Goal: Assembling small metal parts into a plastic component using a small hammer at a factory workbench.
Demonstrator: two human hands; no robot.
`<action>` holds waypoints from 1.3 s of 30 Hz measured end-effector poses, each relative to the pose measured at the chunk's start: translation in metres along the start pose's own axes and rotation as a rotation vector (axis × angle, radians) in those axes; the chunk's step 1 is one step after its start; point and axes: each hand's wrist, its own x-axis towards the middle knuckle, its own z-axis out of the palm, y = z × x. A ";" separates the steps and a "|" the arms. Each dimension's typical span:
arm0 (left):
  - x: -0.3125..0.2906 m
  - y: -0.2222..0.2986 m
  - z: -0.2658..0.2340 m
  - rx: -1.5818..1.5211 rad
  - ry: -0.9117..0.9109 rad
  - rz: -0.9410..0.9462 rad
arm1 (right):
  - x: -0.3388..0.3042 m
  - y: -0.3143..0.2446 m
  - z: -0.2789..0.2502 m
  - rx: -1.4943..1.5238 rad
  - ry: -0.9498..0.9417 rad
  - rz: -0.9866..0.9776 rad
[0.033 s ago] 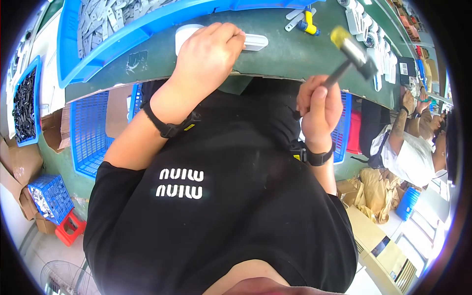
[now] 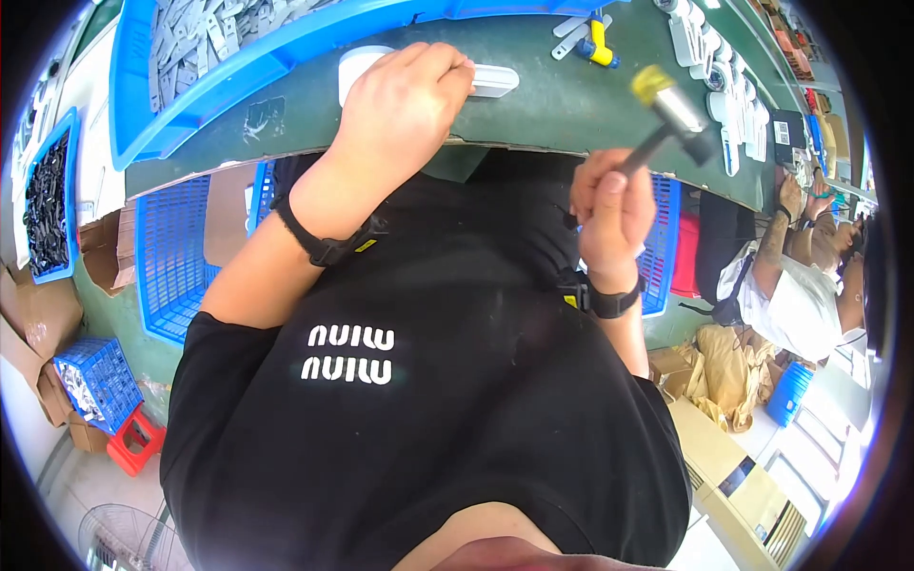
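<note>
A long green-topped table [image 2: 571, 100] is seen running across the upper part of the view, its near edge curving above the person's black shirt. On its far left side a large blue plastic tray [image 2: 286, 48] is set, filled with flat grey metal pieces [image 2: 205, 33]. Below the table's edge, blue plastic lattice crates [image 2: 171, 257] are stacked on the left, and another blue crate [image 2: 662, 247] is partly shown on the right. A second person in a white shirt [image 2: 790, 305] is seated at the far right, well apart from the work.

The left hand [image 2: 400, 109] is laid flat, palm down, on a white oblong plastic part [image 2: 490, 81] lying on the table; the fingers are pressed over it and only its ends are left showing, one to the left of the knuckles and one past the fingertips. The right hand [image 2: 609, 209] is closed in a fist around the dark handle of a small hammer with a yellow face and grey metal head [image 2: 671, 105], which is held raised and tilted up to the right, its head above the table and to the right of the white part, not touching it. Further back on the table, a small yellow and blue tool [image 2: 600, 43] is lying beside loose grey strips, and a row of white parts [image 2: 714, 81] is arranged toward the right end.
</note>
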 end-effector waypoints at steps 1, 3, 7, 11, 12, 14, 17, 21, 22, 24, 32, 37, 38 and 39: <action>0.002 0.000 0.001 -0.020 -0.004 0.003 | -0.005 0.013 -0.004 -0.175 0.037 -0.123; 0.001 0.001 0.000 -0.006 -0.004 0.000 | 0.003 0.022 -0.004 -0.477 -0.086 0.014; 0.000 0.001 -0.001 0.001 -0.025 -0.022 | 0.001 0.003 -0.004 -0.206 0.003 0.176; 0.001 0.004 -0.002 -0.007 -0.011 -0.021 | -0.003 0.006 0.003 -0.090 0.059 -0.086; 0.000 0.005 -0.002 0.000 -0.009 -0.026 | 0.002 0.010 0.002 -0.313 -0.011 -0.141; -0.001 0.006 -0.004 0.012 -0.005 -0.038 | 0.011 0.011 0.007 -0.704 -0.231 -0.065; -0.001 0.005 -0.004 0.003 -0.012 -0.046 | 0.007 -0.013 0.010 -0.508 -0.172 -0.031; 0.000 0.004 -0.003 -0.012 -0.043 -0.052 | -0.008 -0.005 0.006 -0.009 0.013 -0.103; 0.001 0.005 -0.002 -0.016 -0.053 -0.057 | -0.004 0.001 0.005 -0.062 0.016 -0.152; 0.001 0.006 -0.005 -0.015 -0.058 -0.067 | 0.017 0.007 0.014 -0.565 -0.079 -0.253; 0.011 0.013 -0.015 0.089 -0.251 -0.092 | 0.002 -0.011 0.009 0.029 -0.001 0.166; 0.019 0.008 -0.032 -0.080 -0.350 0.216 | 0.001 -0.001 0.004 0.004 -0.035 0.256; 0.021 0.008 -0.038 -0.082 -0.349 0.216 | -0.001 0.002 0.003 0.003 -0.034 0.256; 0.022 0.009 -0.044 -0.080 -0.332 0.249 | -0.004 0.007 0.003 0.069 -0.044 0.261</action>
